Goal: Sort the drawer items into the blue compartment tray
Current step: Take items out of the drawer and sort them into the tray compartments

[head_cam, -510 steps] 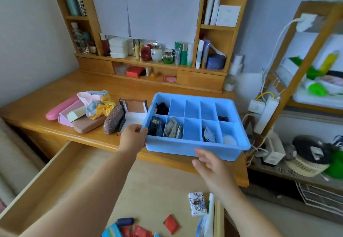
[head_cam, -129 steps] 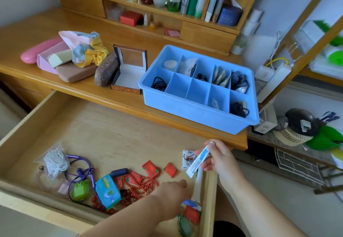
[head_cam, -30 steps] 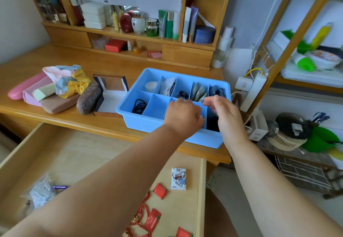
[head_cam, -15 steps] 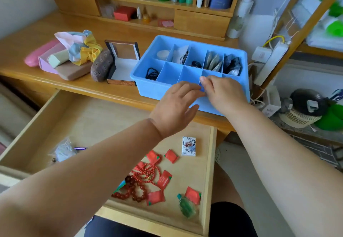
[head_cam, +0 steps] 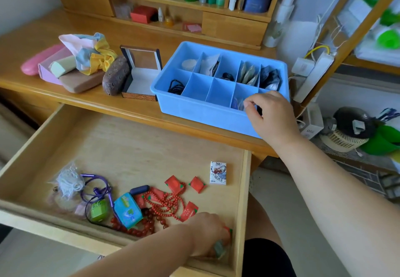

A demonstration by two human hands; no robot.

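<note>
The blue compartment tray [head_cam: 201, 112] stands at the front right of the desk [head_cam: 65, 94], above the open drawer [head_cam: 129, 146], whose unsorted items are gathered along its front edge. The right hand [head_cam: 270, 116] is held over the tray's front right compartments with fingers curled and thumb and forefinger pinched together; whether anything small is held there cannot be told, as the fingertips hide it. The left hand [head_cam: 207, 233] is reached down into the drawer's front right corner, where it appears to be closed on a greenish object and a red packet, though both are blurred. The step in hand is judged to be a pick from the drawer while the last placement is finished at the tray. It is best done by lifting only like items together, so that one compartment can be chosen for them; the red bead strings [head_cam: 166, 203] just beside should be kept from being dragged along. The remaining red packets [head_cam: 173, 184] would sensibly be gathered next and dropped in one of the bare front compartments, well inside the dividers.
</note>
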